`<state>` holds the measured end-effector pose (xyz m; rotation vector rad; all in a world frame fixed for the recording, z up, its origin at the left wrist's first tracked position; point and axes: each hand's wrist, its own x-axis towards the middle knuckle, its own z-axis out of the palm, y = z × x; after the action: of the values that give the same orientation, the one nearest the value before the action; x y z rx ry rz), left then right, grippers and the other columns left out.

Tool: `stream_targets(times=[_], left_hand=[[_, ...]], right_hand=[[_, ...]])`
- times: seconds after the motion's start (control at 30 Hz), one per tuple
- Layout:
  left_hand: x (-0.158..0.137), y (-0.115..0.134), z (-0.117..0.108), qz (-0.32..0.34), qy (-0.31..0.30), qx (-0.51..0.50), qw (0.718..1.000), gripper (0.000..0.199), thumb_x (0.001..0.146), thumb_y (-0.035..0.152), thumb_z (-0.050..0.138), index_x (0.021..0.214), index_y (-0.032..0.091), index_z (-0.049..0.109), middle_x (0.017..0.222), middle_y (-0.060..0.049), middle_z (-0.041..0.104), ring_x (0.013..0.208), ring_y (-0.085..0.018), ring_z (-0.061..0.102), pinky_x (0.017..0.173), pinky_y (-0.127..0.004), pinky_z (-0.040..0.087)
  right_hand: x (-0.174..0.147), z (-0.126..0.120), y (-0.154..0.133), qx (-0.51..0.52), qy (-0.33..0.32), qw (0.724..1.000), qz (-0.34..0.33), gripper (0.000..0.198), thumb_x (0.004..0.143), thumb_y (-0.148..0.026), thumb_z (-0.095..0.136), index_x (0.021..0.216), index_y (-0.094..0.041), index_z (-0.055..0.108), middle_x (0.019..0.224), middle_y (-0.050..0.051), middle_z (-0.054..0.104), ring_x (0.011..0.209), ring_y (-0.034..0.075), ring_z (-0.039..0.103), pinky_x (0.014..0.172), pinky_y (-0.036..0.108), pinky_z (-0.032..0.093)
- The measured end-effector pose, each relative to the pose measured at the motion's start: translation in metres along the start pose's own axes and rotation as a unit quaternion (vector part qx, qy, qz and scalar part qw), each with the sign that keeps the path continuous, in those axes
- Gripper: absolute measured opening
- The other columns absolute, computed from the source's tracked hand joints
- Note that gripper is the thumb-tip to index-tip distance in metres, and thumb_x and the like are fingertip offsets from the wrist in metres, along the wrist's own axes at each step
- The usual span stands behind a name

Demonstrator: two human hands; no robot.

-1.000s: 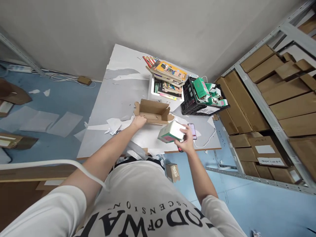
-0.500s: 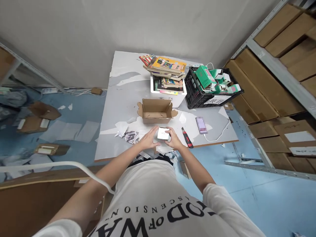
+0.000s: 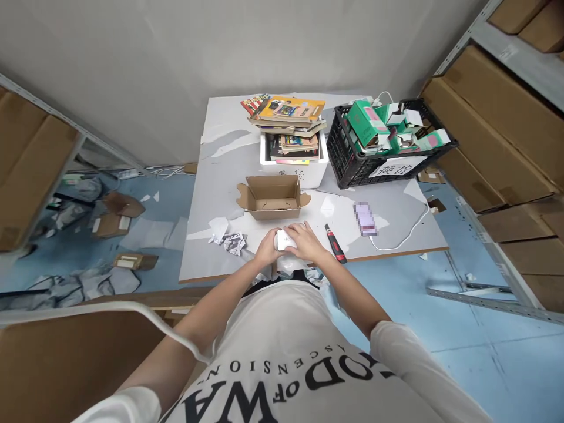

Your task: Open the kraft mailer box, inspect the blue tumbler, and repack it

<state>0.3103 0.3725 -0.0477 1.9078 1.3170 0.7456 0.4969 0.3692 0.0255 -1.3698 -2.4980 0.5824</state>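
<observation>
Close to the table's front edge, a small white box with faint dark print sits between my hands. My left hand is wrapped round its left side. My right hand closes over its right side, fingers lying across the top. Just beyond stands an open brown cardboard box, flaps out and nothing visible inside. To the right of my hands lies a red and black utility knife. Crumpled printed paper and white paper lie to the left.
Behind the cardboard box, a white bin is stacked with books. A black crate holds green and white boxes. A phone is plugged into a white cable. Shelving with cartons stands at right.
My left hand has gone from spread fingers to gripping the small white box. My right hand has moved over the top of it. The view has shifted slightly.
</observation>
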Motion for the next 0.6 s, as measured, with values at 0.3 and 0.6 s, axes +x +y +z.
stream_targets(times=[0.3, 0.6], left_hand=[[-0.012, 0.011, 0.018, -0.078, 0.06, 0.02, 0.995, 0.076, 0.063, 0.042, 0.079, 0.124, 0.019, 0.041, 0.123, -0.012, 0.056, 0.112, -0.027, 0.057, 0.094, -0.042, 0.048], [-0.013, 0.018, 0.011, -0.127, 0.043, 0.05, 0.99, 0.092, 0.062, 0.036, 0.08, 0.137, 0.02, 0.029, 0.127, -0.014, 0.056, 0.109, -0.029, 0.061, 0.09, -0.042, 0.05]], right_hand=[[0.003, -0.015, 0.004, -0.066, -0.035, 0.997, -0.033, 0.056, 0.074, -0.033, 0.074, 0.123, -0.016, 0.053, 0.114, 0.014, 0.056, 0.11, 0.032, 0.049, 0.109, 0.06, 0.023], [0.013, -0.024, 0.016, -0.05, -0.083, 0.991, -0.092, 0.065, 0.072, -0.034, 0.076, 0.128, -0.017, 0.05, 0.124, 0.016, 0.051, 0.112, 0.032, 0.048, 0.104, 0.055, 0.029]])
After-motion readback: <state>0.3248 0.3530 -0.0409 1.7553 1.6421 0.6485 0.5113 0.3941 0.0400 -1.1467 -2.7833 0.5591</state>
